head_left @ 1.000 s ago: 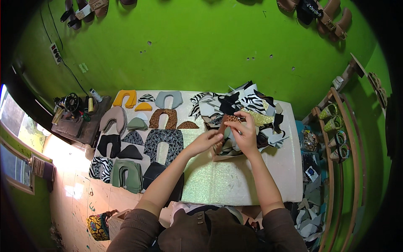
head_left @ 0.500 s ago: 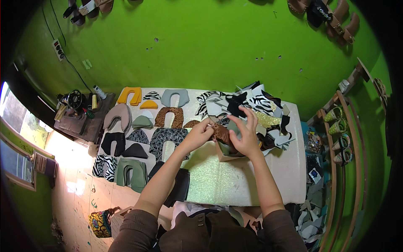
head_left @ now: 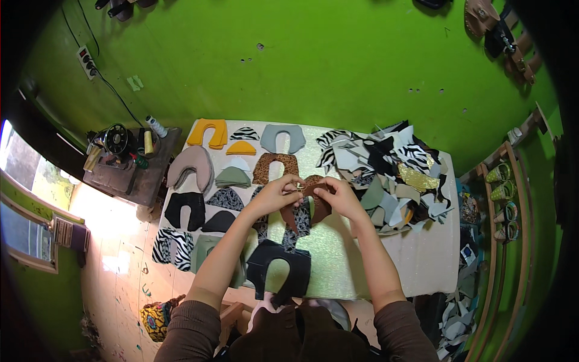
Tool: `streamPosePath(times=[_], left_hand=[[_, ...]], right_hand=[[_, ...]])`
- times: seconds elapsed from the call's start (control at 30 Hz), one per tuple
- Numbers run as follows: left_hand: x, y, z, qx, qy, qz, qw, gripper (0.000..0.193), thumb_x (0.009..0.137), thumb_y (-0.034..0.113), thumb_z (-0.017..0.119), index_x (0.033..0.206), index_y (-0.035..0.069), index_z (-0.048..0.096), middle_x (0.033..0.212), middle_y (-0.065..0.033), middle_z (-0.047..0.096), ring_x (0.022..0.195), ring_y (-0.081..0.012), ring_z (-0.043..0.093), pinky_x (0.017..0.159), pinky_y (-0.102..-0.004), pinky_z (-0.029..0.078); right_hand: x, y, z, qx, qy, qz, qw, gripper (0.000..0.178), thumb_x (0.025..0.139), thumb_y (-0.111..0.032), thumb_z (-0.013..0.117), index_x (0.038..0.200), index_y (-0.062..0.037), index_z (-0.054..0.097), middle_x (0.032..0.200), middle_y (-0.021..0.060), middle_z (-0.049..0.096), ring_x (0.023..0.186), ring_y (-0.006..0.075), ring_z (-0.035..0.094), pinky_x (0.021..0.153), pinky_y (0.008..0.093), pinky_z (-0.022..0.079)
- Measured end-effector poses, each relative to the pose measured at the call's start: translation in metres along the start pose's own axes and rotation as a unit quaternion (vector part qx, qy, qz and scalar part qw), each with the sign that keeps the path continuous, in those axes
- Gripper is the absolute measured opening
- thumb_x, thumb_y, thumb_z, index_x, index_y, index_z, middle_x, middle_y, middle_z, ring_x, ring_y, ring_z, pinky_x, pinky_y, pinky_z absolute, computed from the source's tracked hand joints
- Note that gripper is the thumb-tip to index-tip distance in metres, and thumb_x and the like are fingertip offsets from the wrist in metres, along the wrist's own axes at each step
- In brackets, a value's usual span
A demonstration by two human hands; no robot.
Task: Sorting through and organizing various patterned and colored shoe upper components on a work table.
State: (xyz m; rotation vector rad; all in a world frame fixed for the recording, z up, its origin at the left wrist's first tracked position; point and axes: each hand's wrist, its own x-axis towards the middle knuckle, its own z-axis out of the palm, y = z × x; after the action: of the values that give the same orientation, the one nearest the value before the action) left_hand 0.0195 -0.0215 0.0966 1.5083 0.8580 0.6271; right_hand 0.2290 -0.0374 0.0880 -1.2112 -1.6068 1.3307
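Over the middle of the table I hold a brown U-shaped leather-like piece (head_left: 323, 210), its two arms hanging down. My left hand (head_left: 276, 198) is closed at its left side, with a small pale yellowish bit at the fingertips, too small to name. My right hand (head_left: 342, 200) pinches its upper right edge. Beneath and beside the brown piece lie dark grey patterned U-shaped pieces (head_left: 289, 242), partly hidden. A leopard-print U-shaped piece (head_left: 264, 169) lies just beyond my left hand, and a black U-shaped piece (head_left: 298, 260) nearer to me.
Stacks of cut pieces cover the table's left, including yellow (head_left: 198, 134), mauve (head_left: 181, 167) and zebra-print ones (head_left: 161, 246). A heap of scraps (head_left: 386, 158) fills the right. A sewing machine (head_left: 116, 142) stands left; a wooden rack (head_left: 491, 241) with sandals stands right.
Both hands have moved from the edge of the scrap heap toward the table's middle with the brown piece, which now hangs spread as a U. The view has shifted.
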Motion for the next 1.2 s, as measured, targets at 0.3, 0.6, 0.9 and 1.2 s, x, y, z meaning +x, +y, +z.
streamPosePath(times=[0.3, 0.6, 0.9, 1.2], left_hand=[[0.003, -0.084, -0.076, 0.142, 0.162, -0.031, 0.976, 0.032, 0.077, 0.023, 0.067, 0.090, -0.002, 0.053, 0.064, 0.0000, 0.045, 0.058, -0.0084, 0.035, 0.053, -0.0247, 0.035], [0.046, -0.113, -0.109, 0.165, 0.204, -0.055, 0.963, 0.030, 0.081, 0.025, 0.061, 0.093, -0.002, 0.058, 0.068, -0.0133, 0.057, 0.061, -0.0178, 0.053, 0.060, -0.0304, 0.042], [0.079, -0.159, -0.125, 0.292, 0.259, -0.048, 0.919, 0.026, 0.080, 0.016, 0.056, 0.098, -0.003, 0.058, 0.086, -0.0221, 0.060, 0.079, -0.0336, 0.059, 0.072, -0.0363, 0.046], [0.048, -0.130, -0.102, 0.363, 0.262, 0.047, 0.893, 0.032, 0.078, 0.011, 0.053, 0.108, -0.001, 0.053, 0.107, -0.0184, 0.053, 0.098, -0.0346, 0.052, 0.084, -0.0379, 0.043]], right_hand=[[0.058, 0.069, 0.048, 0.059, 0.126, 0.041, 0.989, 0.016, 0.083, -0.013, 0.059, 0.091, 0.0009, 0.059, 0.069, -0.0011, 0.054, 0.065, 0.0057, 0.047, 0.060, 0.0204, 0.038], [0.123, 0.106, 0.061, -0.082, 0.245, 0.015, 0.966, 0.023, 0.084, -0.017, 0.058, 0.097, 0.0014, 0.058, 0.073, 0.0053, 0.057, 0.065, 0.0138, 0.051, 0.064, 0.0259, 0.042], [0.162, 0.114, 0.075, -0.246, 0.248, 0.054, 0.936, 0.022, 0.086, -0.020, 0.050, 0.100, -0.0039, 0.057, 0.088, 0.0165, 0.061, 0.081, 0.0352, 0.058, 0.073, 0.0391, 0.046], [0.129, 0.098, 0.088, -0.383, 0.293, -0.049, 0.875, 0.028, 0.081, -0.010, 0.054, 0.108, -0.0038, 0.054, 0.106, 0.0149, 0.051, 0.099, 0.0327, 0.047, 0.086, 0.0389, 0.040]])
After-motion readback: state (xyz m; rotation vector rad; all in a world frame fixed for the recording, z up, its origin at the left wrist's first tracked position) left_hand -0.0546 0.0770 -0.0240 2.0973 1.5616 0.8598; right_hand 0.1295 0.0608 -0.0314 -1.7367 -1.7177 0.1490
